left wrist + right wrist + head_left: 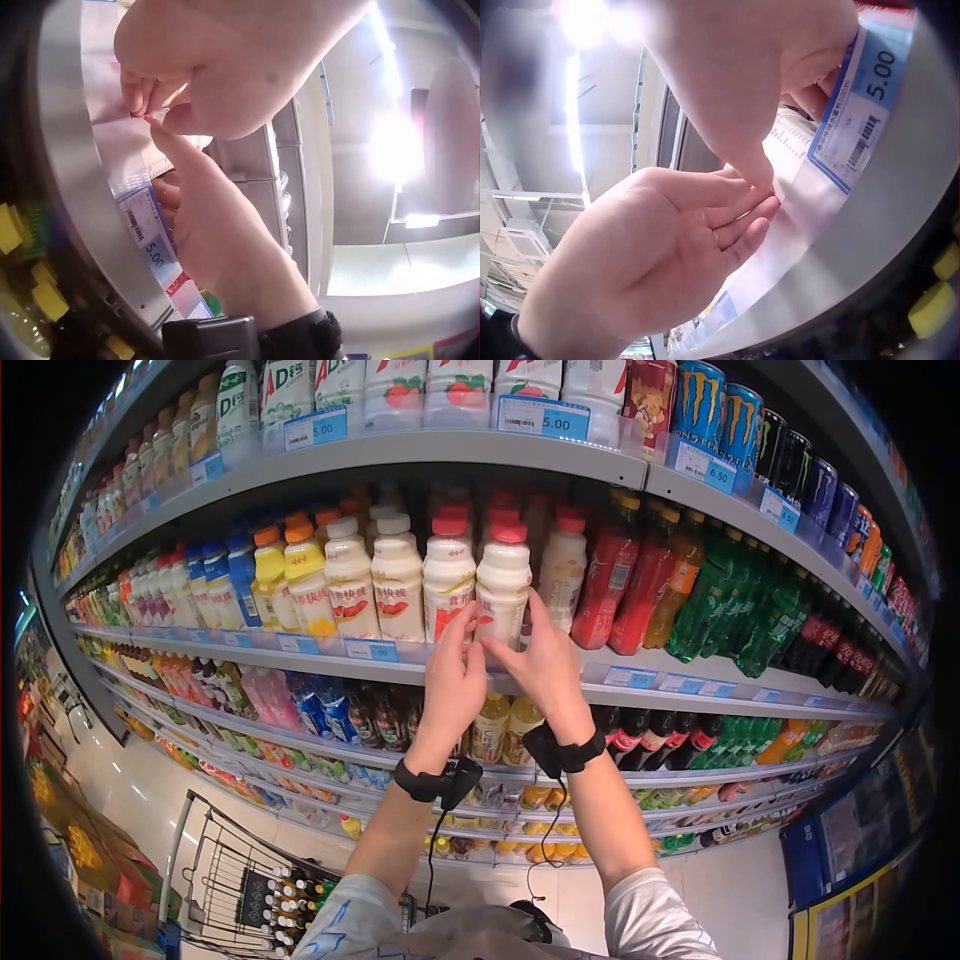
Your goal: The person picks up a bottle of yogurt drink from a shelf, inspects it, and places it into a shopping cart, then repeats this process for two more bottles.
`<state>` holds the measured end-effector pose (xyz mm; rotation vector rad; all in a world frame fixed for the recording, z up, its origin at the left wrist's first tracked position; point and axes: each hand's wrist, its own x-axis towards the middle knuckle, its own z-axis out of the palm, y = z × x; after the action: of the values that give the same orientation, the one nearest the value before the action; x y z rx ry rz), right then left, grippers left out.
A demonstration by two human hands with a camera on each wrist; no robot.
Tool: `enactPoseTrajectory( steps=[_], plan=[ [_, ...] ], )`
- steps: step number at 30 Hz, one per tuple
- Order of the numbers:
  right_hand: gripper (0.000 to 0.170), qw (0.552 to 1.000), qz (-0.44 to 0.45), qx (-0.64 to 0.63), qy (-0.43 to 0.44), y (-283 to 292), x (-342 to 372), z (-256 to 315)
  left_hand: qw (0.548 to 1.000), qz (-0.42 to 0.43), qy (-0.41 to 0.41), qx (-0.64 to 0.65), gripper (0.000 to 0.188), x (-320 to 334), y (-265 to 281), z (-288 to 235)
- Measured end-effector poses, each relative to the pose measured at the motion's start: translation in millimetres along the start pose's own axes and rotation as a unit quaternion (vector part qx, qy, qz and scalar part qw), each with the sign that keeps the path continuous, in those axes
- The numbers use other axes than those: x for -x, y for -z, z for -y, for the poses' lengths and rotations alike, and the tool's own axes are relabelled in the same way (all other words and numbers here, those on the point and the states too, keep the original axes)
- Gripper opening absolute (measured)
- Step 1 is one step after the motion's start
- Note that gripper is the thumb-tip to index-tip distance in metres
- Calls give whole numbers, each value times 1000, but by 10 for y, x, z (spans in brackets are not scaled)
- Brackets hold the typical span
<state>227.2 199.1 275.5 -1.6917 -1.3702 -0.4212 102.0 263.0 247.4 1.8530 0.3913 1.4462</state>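
Observation:
In the head view, a white bottle with a pink cap (503,575) stands out at the front of the middle shelf, beside a similar red-capped bottle (449,575). My right hand (548,665) grips its lower right side, thumb across the front. With fingers fairly straight, my left hand (455,685) touches around its lower left. In the left wrist view my left hand (240,67) is above my right hand (217,225), thumbs close together. The right wrist view shows my left hand (660,255) below my right hand (735,67); the bottle is mostly hidden there.
More white bottles (398,580) stand to the left and red drink bottles (605,575) to the right. Above runs a shelf edge (450,452) with price tags. Lower shelves hold more drinks. A cart (215,860) containing bottles is at lower left.

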Motion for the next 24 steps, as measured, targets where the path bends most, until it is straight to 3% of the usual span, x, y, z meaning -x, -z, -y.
enactPoseTrajectory(
  steps=[6, 8, 10, 12, 14, 15, 18, 20, 23, 24],
  plan=[
    [78, 997, -57, -55, 17, -19, 88, 11, 998, 0, -13, 63, 55, 8, 26, -96],
    [72, 982, -122, -118, 84, -48, 113, -3, 996, 15, -5, 85, 58, 47, 55, -188],
    [68, 974, -157, -100, 131, 30, 139, 64, 997, -31, -75, 14, 62, 104, 53, -266],
    [65, 962, -190, -80, 177, 144, 179, 150, 995, -13, -57, 81, 62, 156, 58, -356],
    [64, 950, -199, -74, 230, 244, 283, 227, 963, 0, 63, 261, 60, 280, 58, -508],
    [63, 950, -193, -84, 232, 289, 367, 257, 959, 10, 74, 273, 59, 333, 92, -610],
    [64, 955, -168, -91, 228, 414, 638, 234, 943, 38, 50, 328, 56, 546, 103, -659],
    [61, 961, -132, -88, 227, 524, 851, 154, 934, 31, 88, 346, 61, 726, 77, -552],
    [64, 950, -69, -297, 70, 566, 1188, -69, 918, 29, 156, 364, 70, 949, 81, -348],
    [69, 909, -45, -415, -2, 497, 1311, -161, 911, 30, 190, 366, 73, 999, 69, -317]
  ],
)
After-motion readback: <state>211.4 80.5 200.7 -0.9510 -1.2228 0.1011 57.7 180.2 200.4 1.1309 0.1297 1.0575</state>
